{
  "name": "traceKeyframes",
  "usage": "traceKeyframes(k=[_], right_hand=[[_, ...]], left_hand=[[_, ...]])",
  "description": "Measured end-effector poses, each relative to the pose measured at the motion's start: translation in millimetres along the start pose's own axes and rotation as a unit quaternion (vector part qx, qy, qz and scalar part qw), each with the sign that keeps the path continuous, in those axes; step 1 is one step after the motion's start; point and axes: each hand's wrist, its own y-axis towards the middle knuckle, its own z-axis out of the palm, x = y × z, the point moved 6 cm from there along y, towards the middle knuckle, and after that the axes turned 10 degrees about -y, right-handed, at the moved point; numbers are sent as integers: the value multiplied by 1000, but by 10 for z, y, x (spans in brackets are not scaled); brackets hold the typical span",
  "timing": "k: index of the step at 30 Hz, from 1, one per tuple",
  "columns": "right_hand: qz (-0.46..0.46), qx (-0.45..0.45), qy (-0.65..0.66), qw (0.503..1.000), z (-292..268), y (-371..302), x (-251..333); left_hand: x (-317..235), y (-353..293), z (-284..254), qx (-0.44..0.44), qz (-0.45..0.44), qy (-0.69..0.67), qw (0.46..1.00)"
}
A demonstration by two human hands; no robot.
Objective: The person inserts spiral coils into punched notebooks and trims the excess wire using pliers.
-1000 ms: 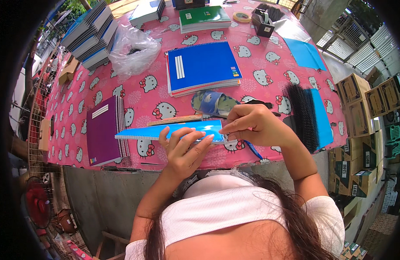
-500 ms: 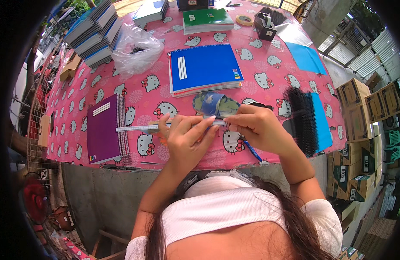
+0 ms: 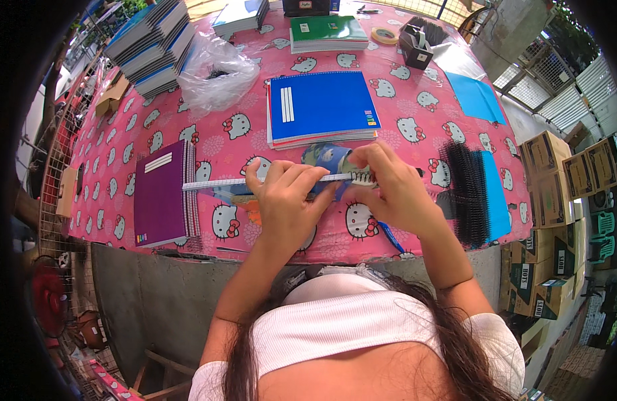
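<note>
My left hand (image 3: 287, 197) is closed round a thin notebook (image 3: 211, 184), held edge-up so that its pale narrow side shows as a long strip. A short black spiral coil (image 3: 363, 177) sits at the strip's right end. The thumb and fingers of my right hand (image 3: 396, 190) are closed about that coil. Behind and under my hands lies a blue and green patterned thing (image 3: 326, 158), partly hidden. Left of my hands is a stack of purple notebooks (image 3: 163, 190) with spiral edges. A blue pen-like tool (image 3: 390, 236) lies below my right hand.
Blue notebooks (image 3: 325, 100) are stacked ahead. Black spiral coils (image 3: 463, 194) rest on a light-blue sheet (image 3: 499, 194) at right. Farther back are a clear plastic bag (image 3: 218, 73), notebook piles (image 3: 151, 50), green notebooks (image 3: 328, 33), a tape roll (image 3: 384, 35) and a tape dispenser (image 3: 416, 45).
My right hand has lifted slightly and turned, and its fingers have spread from a tight pinch, so the black coil now shows. My left hand keeps its hold on the notebook.
</note>
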Motion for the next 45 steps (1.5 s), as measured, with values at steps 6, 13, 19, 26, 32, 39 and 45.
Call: traceKeyframes(k=[6, 13, 19, 26, 32, 39, 45], right_hand=[[-11, -56, -14, 998, 19, 7, 15], [-1, -16, -89, 996, 17, -29, 193], [36, 230, -94, 968, 305, 308, -474], [201, 292, -263, 897, 1160, -145, -1216], [0, 87, 249, 965, 707, -81, -1187], [93, 168, 347, 918, 527, 137, -892], [36, 162, 209, 964, 493, 341, -749]], left_hand=[[30, -1, 21, 0, -5, -5, 1000], [-2, -64, -18, 2, 9, -18, 1000], [29, -232, -147, 25, 46, -68, 996], [47, -104, -159, -41, -8, -34, 999], [106, -67, -124, -16, -1, -52, 999], [139, -9, -176, -16, -27, -74, 997], [208, -24, -260, -7, -44, -54, 998]])
